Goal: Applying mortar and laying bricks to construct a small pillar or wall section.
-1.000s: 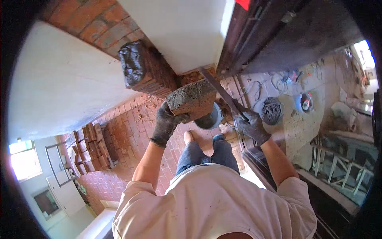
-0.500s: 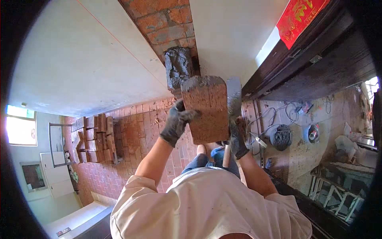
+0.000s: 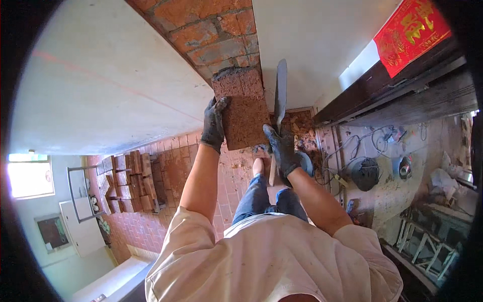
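My left hand (image 3: 214,123), in a dark glove, grips the left side of a reddish-brown brick (image 3: 244,121). The brick lies over or against the top of the brick stack beneath the exposed masonry (image 3: 204,32); the mortar bed on that stack is mostly hidden, with dark mortar showing along the upper edge. My gloved right hand (image 3: 282,148) is closed on a trowel (image 3: 280,90) and touches the brick's lower right. The trowel's blade stands beside the brick, pointing up the frame, and its handle hangs below my hand.
White walls (image 3: 105,95) flank the masonry. A dark door frame (image 3: 367,100) with a red banner (image 3: 410,30) is at right. On the floor are stacked bricks (image 3: 126,183), a mortar bucket (image 3: 365,173), another bucket (image 3: 304,163), cables and debris. A metal railing (image 3: 422,241) is lower right.
The brick has moved up the frame onto the stack, covering most of its mortar. My hands moved with it, and the trowel blade now stands clear at the brick's right.
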The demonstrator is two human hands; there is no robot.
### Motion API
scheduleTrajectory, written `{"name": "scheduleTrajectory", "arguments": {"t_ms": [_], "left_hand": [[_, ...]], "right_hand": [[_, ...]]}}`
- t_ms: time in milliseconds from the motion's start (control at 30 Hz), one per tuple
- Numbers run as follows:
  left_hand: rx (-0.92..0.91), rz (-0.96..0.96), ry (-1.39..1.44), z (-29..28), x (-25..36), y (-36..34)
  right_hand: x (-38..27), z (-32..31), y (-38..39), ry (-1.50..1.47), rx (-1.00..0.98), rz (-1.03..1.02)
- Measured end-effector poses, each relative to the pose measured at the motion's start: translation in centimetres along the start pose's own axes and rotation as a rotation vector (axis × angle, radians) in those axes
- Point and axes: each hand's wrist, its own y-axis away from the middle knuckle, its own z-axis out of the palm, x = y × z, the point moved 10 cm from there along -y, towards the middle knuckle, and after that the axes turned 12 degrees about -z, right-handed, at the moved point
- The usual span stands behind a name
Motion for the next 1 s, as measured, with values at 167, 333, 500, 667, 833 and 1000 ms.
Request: {"name": "scheduleTrajectory", "arguments": {"t_ms": [167,333,500,667,833,1000], "left_hand": [[0.017,-0.023,-0.011,-3.0,-0.1,-3.9],[0.055,-0.105,-0.026,-5.0,-0.7,-6.4],[0.044,-0.117,-0.054,-5.5,-0.5,-7.9],[0.042,-0.112,-0.125,-5.3,0.1,-8.5],[0.053,-0.158,-0.031,-6.3,-1.1,-9.1],[0.107,-0.152,-0.076,-6.9,-1.5,-9.3]], "right_hand": [[-0.1,2.4,-2.3,-0.02,0.102,0.018],[0.9,3.8,-3.9,-0.013,0.152,0.057],[0.7,4.2,-4.0,0.072,0.184,0.094],[-0.8,5.1,-3.8,-0.05,0.187,0.165],[0.3,4.8,-4.3,-0.08,0.211,0.145],[-0.2,4.2,-4.9,0.037,0.232,0.068]]}}
